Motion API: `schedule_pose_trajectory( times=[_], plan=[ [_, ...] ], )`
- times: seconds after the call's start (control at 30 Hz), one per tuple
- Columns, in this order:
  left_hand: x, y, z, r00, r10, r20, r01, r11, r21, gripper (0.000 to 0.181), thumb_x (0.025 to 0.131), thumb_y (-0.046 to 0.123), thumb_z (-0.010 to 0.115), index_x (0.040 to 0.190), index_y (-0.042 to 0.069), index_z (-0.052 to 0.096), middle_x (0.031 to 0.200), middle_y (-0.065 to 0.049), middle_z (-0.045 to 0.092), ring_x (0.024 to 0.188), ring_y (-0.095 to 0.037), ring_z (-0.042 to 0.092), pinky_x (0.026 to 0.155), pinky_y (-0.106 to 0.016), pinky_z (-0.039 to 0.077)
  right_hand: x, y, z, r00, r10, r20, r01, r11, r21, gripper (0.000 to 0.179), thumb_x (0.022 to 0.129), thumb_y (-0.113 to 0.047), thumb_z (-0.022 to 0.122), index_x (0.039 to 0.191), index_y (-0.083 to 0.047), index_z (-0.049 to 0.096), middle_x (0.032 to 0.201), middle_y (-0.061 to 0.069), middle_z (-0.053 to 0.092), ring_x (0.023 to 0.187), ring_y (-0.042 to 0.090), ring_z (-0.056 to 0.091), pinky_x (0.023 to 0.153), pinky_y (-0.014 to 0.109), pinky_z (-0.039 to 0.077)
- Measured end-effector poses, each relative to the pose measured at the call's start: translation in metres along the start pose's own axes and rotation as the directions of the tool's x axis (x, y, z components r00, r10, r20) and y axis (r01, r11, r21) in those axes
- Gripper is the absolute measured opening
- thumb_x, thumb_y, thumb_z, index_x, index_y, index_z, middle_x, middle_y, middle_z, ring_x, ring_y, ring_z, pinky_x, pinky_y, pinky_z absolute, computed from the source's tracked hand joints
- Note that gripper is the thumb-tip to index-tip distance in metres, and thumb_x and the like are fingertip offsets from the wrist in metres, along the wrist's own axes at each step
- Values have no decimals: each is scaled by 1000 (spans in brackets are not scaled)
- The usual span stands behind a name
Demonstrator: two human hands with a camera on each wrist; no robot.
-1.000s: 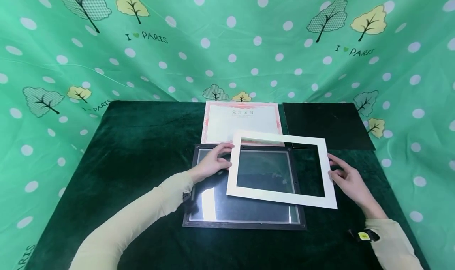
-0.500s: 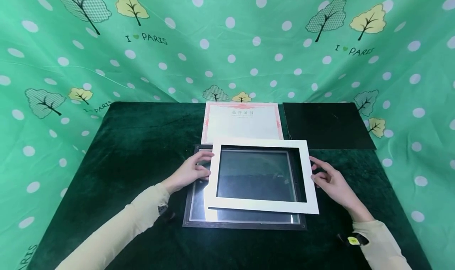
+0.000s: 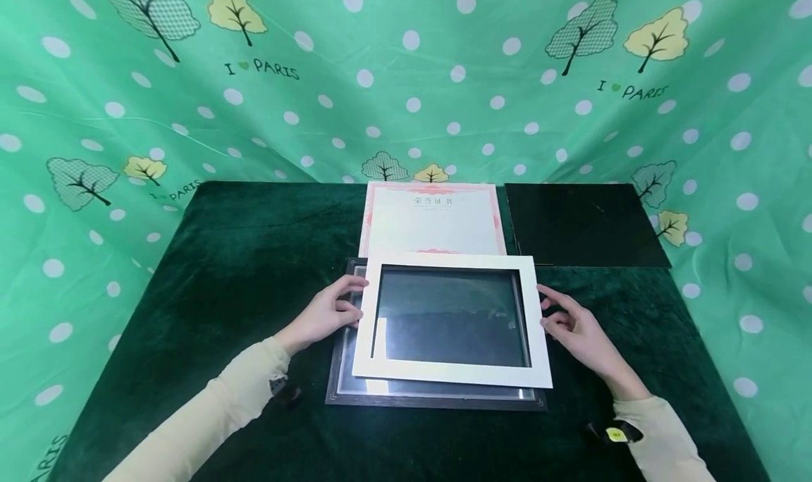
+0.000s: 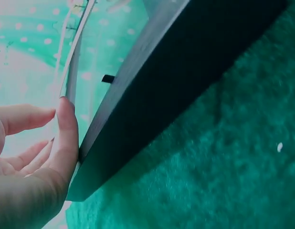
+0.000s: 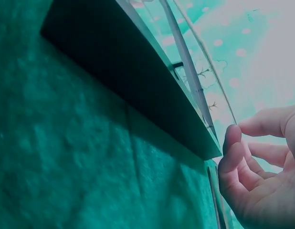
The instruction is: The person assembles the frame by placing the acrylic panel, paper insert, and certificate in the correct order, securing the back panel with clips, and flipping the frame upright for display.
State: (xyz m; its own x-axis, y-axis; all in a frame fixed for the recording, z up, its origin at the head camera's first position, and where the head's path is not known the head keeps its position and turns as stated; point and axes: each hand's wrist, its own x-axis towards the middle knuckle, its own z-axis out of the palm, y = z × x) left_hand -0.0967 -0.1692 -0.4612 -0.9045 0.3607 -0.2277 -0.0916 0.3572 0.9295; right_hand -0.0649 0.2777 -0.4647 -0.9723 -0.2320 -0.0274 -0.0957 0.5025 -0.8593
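A white rectangular mat board (image 3: 452, 373) with an open window hangs just over a dark picture frame (image 3: 431, 402) lying on the table. My left hand (image 3: 322, 314) pinches the mat's left edge, and its right edge is pinched by my right hand (image 3: 580, 337). Through the window shows the frame's glossy, reflective inside. In the left wrist view, the thin mat edge sits at the fingertips of my left hand (image 4: 40, 162), above the frame's thick side (image 4: 162, 71). The right wrist view has the mat's edge between thumb and fingers of my right hand (image 5: 262, 176), apart from the frame.
A pink-bordered certificate (image 3: 438, 221) lies behind the frame, its lower edge close to the mat. To its right is a flat black board (image 3: 590, 225). Dark green velvet cloth (image 3: 266, 242) covers the table; a dotted green curtain (image 3: 412, 66) hangs behind and at both sides.
Both hands have carried the mat board left and slightly toward me, lower over the picture frame, and its tilt has lessened. The frame, certificate and black board have not moved.
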Motion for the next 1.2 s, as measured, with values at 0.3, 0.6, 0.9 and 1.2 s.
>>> schedule_pose_trajectory(
  times=[0.3,0.6,0.9,1.2],
  plan=[
    [-10,-5,-10,1000,-6,-30,10,992,122,50,91,2,63,137,11,44,100,-14,64,77,-19,67,82,-44,52,2,-2,10,999,35,28,-36,999,17,56,93,1,59,145,-1,39,115,16,47,74,24,59,56,24,45],
    [-17,-8,-16,998,57,-41,-48,981,189,50,88,-2,65,134,8,47,126,-18,47,72,-15,67,74,-35,55,5,-4,18,999,20,42,-20,1000,13,55,92,2,61,143,-2,42,112,16,50,73,20,58,56,24,45],
    [-18,-6,-13,993,118,-21,-107,951,291,50,86,-2,68,132,5,48,126,-15,48,68,-9,63,66,-24,54,6,-4,20,999,35,18,-35,999,-21,49,92,1,61,140,-1,47,107,15,53,68,17,56,54,24,43],
    [-20,-5,-10,991,127,-38,-105,928,358,51,85,-1,71,130,5,49,124,-14,50,72,-11,61,64,-23,53,8,-5,21,997,77,4,-77,996,-42,48,92,-2,61,138,-1,48,105,14,53,65,17,55,51,25,41]
  ],
)
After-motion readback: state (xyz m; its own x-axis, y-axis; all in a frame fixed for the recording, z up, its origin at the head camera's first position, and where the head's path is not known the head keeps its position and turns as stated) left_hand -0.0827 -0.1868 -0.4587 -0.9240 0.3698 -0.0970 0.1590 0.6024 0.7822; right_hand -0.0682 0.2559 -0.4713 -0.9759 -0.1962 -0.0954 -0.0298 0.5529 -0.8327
